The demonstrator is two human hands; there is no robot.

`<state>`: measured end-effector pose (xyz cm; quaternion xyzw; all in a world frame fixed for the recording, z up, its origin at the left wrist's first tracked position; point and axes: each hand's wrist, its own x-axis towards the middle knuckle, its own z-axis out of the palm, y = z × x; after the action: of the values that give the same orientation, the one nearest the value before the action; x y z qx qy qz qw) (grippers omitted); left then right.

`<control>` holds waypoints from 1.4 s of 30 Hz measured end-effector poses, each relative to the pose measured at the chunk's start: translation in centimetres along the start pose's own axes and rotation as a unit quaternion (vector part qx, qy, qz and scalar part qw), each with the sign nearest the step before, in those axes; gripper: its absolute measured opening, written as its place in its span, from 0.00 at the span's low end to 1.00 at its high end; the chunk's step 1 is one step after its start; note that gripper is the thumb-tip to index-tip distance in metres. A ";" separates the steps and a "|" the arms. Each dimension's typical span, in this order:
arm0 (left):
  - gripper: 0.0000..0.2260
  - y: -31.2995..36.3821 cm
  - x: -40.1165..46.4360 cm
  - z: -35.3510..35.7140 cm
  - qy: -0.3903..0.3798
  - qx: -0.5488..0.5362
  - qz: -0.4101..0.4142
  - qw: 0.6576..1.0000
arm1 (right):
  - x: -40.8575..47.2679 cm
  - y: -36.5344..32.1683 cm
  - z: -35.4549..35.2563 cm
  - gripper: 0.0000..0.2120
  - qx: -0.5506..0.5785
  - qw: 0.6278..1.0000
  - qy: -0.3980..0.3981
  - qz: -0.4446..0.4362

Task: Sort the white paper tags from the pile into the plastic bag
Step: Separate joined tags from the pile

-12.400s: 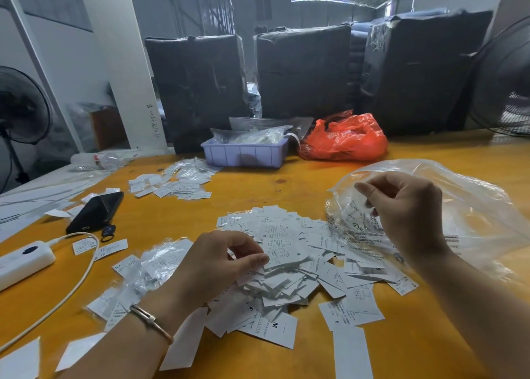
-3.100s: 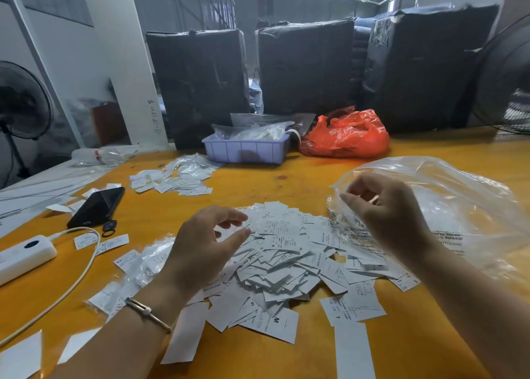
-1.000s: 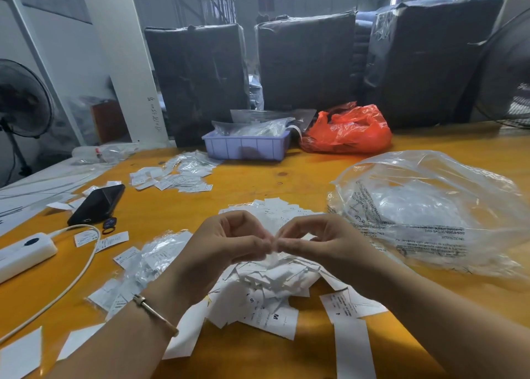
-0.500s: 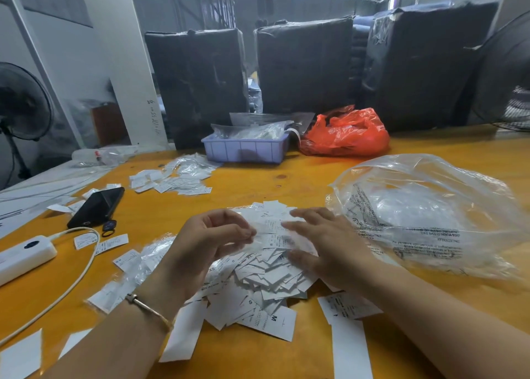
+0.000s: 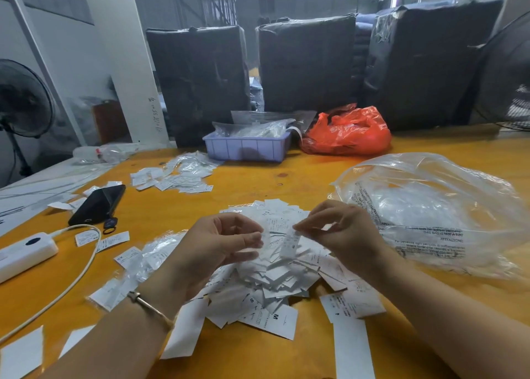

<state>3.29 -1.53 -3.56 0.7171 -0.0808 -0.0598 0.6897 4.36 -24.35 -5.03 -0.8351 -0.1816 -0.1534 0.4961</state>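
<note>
A heap of white paper tags (image 5: 272, 278) lies on the orange table in front of me. My right hand (image 5: 344, 235) hovers just above the heap and pinches one white tag (image 5: 290, 242) between thumb and fingertips, so the tag hangs down. My left hand (image 5: 212, 246) is raised beside it with curled fingers, and a blurred tag sits at its fingertips. The clear plastic bag (image 5: 430, 206), puffed up with printed warning text, lies on the table to the right of my right hand.
A black phone (image 5: 97, 203), a white power strip (image 5: 25, 252) with its cable, and loose tags lie at the left. A second tag pile (image 5: 172, 177), a lavender tray (image 5: 246, 147) and a red bag (image 5: 347, 134) sit farther back, before black wrapped bales.
Half a second ago both hands lay on the heap. They have lifted off it, and my right hand now pinches a single tag.
</note>
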 end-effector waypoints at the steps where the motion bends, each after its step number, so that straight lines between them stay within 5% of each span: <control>1: 0.09 0.0 -0.1 0.1 0.001 0.019 0.006 1.000 | -0.1 -0.2 -0.3 0.06 0.069 0.998 0.006 0.015; 10: 0.15 0.6 -0.8 0.8 0.008 0.053 0.087 0.995 | 0.1 -1.9 -1.6 0.10 0.311 0.949 0.007 0.058; 21: 0.19 0.4 -1.1 1.7 0.006 0.060 0.155 0.986 | -0.9 -4.0 -1.1 0.14 0.247 0.961 0.105 -0.061; 42: 0.13 0.4 -1.5 2.0 -0.015 0.095 0.169 0.981 | -1.7 -5.3 -1.2 0.15 0.060 0.975 0.077 -0.199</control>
<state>1.42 -3.22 -3.24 0.7543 -0.2163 0.0551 0.6174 0.33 -23.34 -1.08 -0.7366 -0.3138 -0.3018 0.5176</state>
